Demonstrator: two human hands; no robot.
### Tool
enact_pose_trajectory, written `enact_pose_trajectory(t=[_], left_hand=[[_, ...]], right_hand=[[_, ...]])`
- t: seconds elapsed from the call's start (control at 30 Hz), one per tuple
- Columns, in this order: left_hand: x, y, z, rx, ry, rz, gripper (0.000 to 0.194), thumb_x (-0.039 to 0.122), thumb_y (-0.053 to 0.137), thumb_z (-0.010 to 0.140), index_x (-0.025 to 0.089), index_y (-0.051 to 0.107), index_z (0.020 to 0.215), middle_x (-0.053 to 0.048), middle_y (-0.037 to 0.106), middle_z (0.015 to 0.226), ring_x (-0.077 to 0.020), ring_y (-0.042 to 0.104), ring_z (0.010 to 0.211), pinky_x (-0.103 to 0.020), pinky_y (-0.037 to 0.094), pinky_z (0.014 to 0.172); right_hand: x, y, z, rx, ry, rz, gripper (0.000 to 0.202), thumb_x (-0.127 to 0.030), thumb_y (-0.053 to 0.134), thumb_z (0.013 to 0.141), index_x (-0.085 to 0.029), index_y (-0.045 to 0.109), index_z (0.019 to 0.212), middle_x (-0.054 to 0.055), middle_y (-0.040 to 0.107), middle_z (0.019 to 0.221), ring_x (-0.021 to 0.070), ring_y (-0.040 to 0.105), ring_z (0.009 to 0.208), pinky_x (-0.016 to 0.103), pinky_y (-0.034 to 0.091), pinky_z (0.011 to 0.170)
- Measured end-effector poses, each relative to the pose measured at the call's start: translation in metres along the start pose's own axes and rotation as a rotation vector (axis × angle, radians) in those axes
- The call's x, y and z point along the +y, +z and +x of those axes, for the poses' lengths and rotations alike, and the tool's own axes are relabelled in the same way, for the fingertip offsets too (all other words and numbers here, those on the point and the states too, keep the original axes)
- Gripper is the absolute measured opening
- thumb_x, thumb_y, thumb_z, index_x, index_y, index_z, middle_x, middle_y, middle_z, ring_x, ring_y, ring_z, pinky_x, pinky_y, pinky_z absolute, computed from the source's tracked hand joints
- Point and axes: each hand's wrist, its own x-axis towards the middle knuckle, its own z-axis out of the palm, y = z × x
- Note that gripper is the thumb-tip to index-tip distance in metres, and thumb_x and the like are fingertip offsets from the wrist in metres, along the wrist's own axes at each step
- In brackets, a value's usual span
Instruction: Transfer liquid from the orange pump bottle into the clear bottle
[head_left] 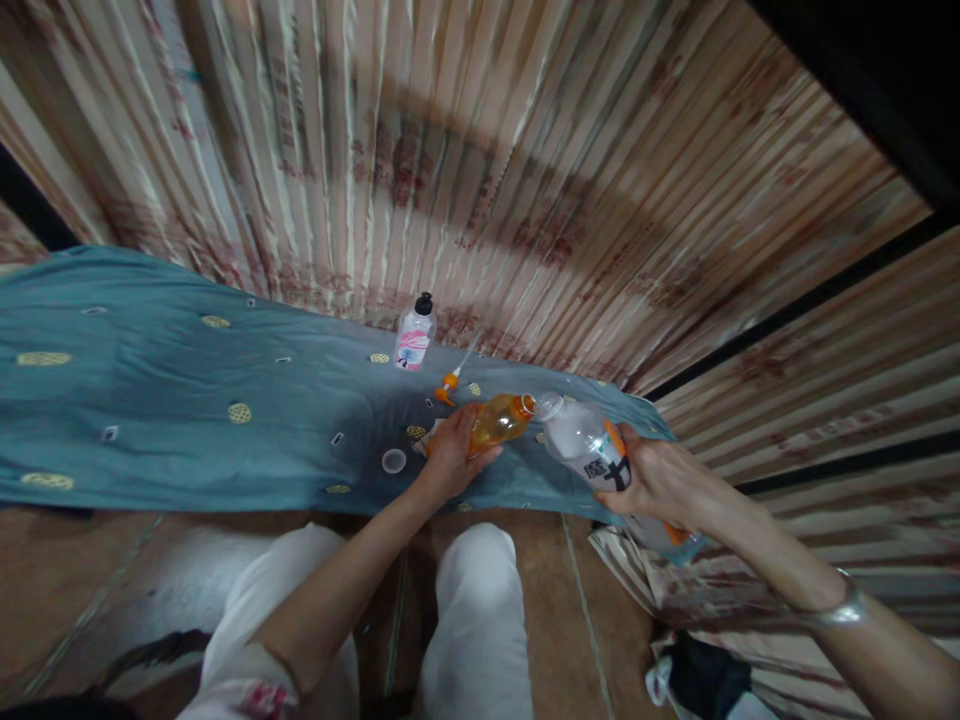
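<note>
My left hand (455,447) is closed around an orange see-through bottle (496,421), which lies tilted with its open neck pointing right. In my right hand (651,474) is a larger clear bottle (576,436) with a printed label, tipped so that its mouth meets or nearly meets the orange neck. Whether liquid passes between them I cannot tell. An orange pump top (448,384) with a thin tube rests on the cloth just beyond my left hand. A small round white cap (394,461) lies to the left of that hand.
A clear bottle with a black cap and pink label (414,335) stands toward the back of the teal patterned cloth (172,400). Behind hangs a pleated curtain (465,180). Dark bars (810,314) run along the right. A black item (705,672) lies at lower right.
</note>
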Motion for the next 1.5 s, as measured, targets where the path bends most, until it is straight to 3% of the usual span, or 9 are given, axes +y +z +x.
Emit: enact_pose_trajectory(t=[0.63, 1.5], left_hand=[[-0.010, 0.003, -0.002, -0.043, -0.024, 0.019, 0.058, 0.033, 0.064, 0.081, 0.018, 0.040, 0.132, -0.016, 0.053, 0.132, -0.0303, 0.052, 0.123, -0.052, 0.041, 0.104], [-0.006, 0.002, -0.002, -0.058, -0.029, -0.003, 0.062, 0.026, 0.065, 0.079, 0.019, 0.038, 0.134, -0.015, 0.051, 0.135, -0.0299, 0.050, 0.125, -0.052, 0.040, 0.106]], right_hand=[[-0.006, -0.011, -0.002, -0.023, 0.018, -0.020, 0.048, -0.050, 0.057, 0.072, -0.012, 0.049, 0.102, 0.006, 0.063, 0.067, 0.0234, 0.064, 0.057, 0.027, 0.032, 0.050], [-0.006, -0.010, -0.004, -0.037, 0.028, -0.043, 0.052, -0.052, 0.056, 0.073, -0.010, 0.050, 0.104, 0.008, 0.064, 0.067, 0.0243, 0.063, 0.059, 0.028, 0.032, 0.052]])
